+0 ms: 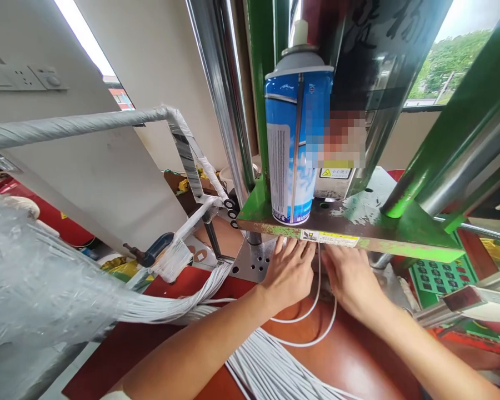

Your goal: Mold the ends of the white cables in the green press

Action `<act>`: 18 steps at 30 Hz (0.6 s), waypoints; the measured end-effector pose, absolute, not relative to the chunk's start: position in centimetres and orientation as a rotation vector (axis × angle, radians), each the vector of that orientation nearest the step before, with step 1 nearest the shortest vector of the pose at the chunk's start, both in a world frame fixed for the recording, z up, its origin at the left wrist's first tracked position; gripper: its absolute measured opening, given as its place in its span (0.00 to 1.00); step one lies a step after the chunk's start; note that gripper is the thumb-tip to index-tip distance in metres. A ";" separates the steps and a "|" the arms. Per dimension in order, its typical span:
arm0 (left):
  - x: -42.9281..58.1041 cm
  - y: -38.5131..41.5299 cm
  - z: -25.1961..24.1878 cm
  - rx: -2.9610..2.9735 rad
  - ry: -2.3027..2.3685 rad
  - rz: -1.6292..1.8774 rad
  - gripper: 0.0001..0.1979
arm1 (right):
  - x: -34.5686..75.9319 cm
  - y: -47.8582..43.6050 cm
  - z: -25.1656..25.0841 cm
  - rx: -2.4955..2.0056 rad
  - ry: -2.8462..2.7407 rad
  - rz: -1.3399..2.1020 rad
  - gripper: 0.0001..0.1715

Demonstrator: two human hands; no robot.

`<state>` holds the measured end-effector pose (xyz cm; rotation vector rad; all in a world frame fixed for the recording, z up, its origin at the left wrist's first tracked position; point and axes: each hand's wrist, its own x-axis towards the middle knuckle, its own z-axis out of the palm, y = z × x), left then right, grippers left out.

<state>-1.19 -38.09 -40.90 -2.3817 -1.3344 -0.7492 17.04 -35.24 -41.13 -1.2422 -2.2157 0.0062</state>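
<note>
Both hands reach under the front edge of a green machine plate [404, 248]. My left hand [290, 272] has its fingers side by side, their tips hidden beneath the plate. To its right, my right hand [352, 272] is bent at the knuckles, its fingertips also out of sight. A thin white cable [319, 289] comes down between the two hands and loops over the red-brown table [358, 355]. What either hand holds, if anything, is hidden. Above my left hand, a blue spray can [294, 144] stands upright on the plate.
A bundle of white cables [275, 366] lies across the table below my forearms. More cables run left into clear plastic wrapping [45, 283]. A wrapped frame [79, 123] with a blue clamp [156, 250] stands at left. At right is a green button panel [444, 278].
</note>
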 end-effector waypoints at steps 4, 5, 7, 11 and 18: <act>-0.3 -38.0 -41.5 -2.354 -1.405 -0.682 0.23 | 15.6 -37.6 -42.7 -1.274 -2.313 -0.345 0.30; -0.3 -37.7 -41.7 -2.353 -1.407 -0.673 0.22 | 15.3 -37.4 -42.8 -1.298 -2.316 -0.371 0.28; -0.2 -37.0 -42.1 -2.352 -1.393 -0.651 0.20 | 14.8 -36.7 -42.8 -1.358 -2.315 -0.374 0.22; -0.1 -36.1 -42.6 -2.342 -1.364 -0.666 0.18 | 14.0 -35.6 -42.7 -1.389 -2.254 -0.381 0.21; -2.2 -39.3 -39.9 -2.469 -1.390 -0.766 0.27 | 18.2 -39.3 -41.8 -1.278 -2.219 -0.373 0.28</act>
